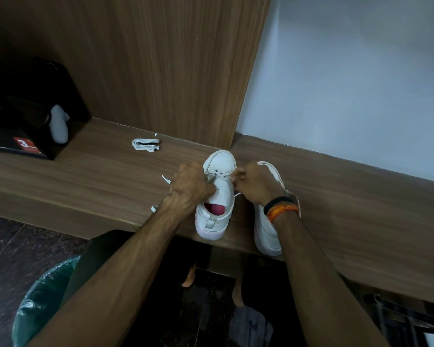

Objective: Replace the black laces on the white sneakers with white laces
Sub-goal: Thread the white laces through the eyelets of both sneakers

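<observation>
Two white sneakers stand on a wooden shelf (85,171), toes pointing away from me. The left sneaker (217,196) has a white lace (219,173) crossed through its front eyelets. My left hand (189,187) grips the sneaker's left side with a lace end held in its fingers; loose lace ends stick out to the left of it. My right hand (252,185) pinches the other lace end at the right eyelets. The right sneaker (267,229) stands behind my right wrist, mostly hidden. A folded bundle of white lace (145,144) lies further back on the shelf.
A black box (28,108) with a white item leaning on it stands at the shelf's left. A wooden panel (161,58) rises behind the shelf, with a white wall to its right. A bin with a green liner (43,304) sits on the dark floor lower left.
</observation>
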